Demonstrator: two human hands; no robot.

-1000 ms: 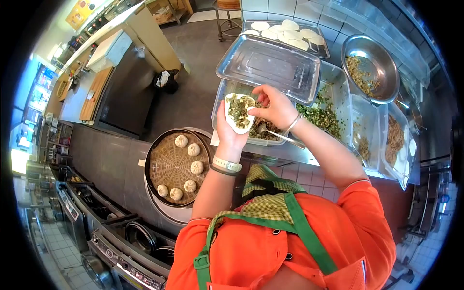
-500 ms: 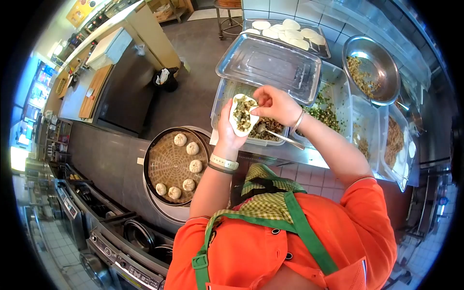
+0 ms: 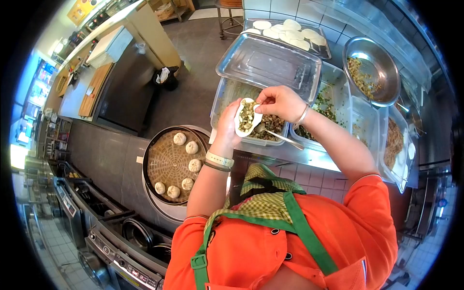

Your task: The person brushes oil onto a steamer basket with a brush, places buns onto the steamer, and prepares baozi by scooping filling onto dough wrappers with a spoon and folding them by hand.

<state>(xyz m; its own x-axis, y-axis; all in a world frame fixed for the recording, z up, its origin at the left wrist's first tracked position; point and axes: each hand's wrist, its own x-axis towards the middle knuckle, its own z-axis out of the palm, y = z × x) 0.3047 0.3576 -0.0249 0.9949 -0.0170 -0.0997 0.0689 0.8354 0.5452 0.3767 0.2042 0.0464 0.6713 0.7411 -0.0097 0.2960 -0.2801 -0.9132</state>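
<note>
In my left hand (image 3: 228,124) rests a round dough wrapper (image 3: 240,129), cupped in the palm and fingers. Chopped green and brown filling (image 3: 247,116) lies in its middle. My right hand (image 3: 280,104) pinches the wrapper's right edge between thumb and fingers. Just below, a spoon (image 3: 285,139) leans in a clear plastic tub (image 3: 217,106) of chopped filling. Down to the left, a round steamer tray (image 3: 166,159) carries several pleated buns (image 3: 192,147), spaced around its rim.
A metal tray lid (image 3: 270,60) lies across the tubs. Behind it, flat dough wrappers (image 3: 292,35) cover another tray. A steel bowl (image 3: 382,72) with filling stands at the right, above a tub of brown filling (image 3: 394,140). A black bin (image 3: 166,79) is on the floor.
My right thumb and fingers have closed in on the wrapper's right edge. The wrapper has shifted slightly to the right in my left hand.
</note>
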